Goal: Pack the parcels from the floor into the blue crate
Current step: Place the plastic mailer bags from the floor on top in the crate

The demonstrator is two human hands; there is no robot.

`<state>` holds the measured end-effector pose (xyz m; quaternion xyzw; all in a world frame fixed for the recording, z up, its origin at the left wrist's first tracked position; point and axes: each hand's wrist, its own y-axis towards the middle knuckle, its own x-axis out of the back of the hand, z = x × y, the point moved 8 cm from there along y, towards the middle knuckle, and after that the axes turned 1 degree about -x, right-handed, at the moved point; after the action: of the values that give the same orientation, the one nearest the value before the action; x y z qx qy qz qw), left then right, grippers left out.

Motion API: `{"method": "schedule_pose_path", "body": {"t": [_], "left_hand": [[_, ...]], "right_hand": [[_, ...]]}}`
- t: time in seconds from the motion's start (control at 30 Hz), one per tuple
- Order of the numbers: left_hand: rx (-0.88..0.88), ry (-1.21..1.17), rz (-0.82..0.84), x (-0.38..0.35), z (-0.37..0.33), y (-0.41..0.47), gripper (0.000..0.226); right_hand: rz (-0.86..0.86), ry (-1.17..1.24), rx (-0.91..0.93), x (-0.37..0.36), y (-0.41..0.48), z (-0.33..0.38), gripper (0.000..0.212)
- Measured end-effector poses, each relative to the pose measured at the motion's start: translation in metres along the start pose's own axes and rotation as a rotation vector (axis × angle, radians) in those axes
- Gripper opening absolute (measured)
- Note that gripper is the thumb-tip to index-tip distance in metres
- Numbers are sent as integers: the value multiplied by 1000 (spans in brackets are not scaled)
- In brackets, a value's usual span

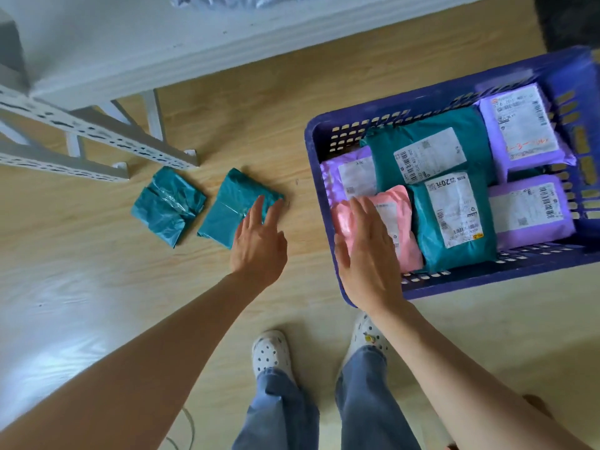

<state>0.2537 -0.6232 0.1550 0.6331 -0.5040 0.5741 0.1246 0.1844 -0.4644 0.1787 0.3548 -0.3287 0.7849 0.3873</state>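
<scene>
1. Left hand [258, 241] fingers spread, holding nothing, over the near corner of a teal parcel [232, 206] on the floor [97, 271].
2. Second teal parcel [168, 206] just beside it, also on the floor.
3. Right hand [367, 251] flat, fingers extended, palm down on the pink parcel [402, 222] in the blue crate [324, 177]; no grip.
4. Crate holds teal and purple parcels, labels up.
</scene>
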Motion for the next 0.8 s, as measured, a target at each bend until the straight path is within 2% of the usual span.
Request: {"method": "schedule_pose_path", "body": {"t": [0.17, 0.23, 0.5, 0.63, 0.8], "left_hand": [[561, -443, 12, -3, 102, -28, 58], [692, -551, -1, -11, 138, -44, 58], [944, -892, 31, -87, 227, -68, 50], [997, -1097, 90, -138, 255, -42, 44], [1008, -1240, 101, -186, 287, -2, 40]], "right_hand": [[80, -29, 103, -33, -11, 52, 57], [141, -38, 144, -57, -11, 69, 57], [306, -82, 160, -169, 18, 92, 51], [439, -17, -3, -230, 45, 72, 47], [485, -106, -58, -292, 95, 47, 52]]}}
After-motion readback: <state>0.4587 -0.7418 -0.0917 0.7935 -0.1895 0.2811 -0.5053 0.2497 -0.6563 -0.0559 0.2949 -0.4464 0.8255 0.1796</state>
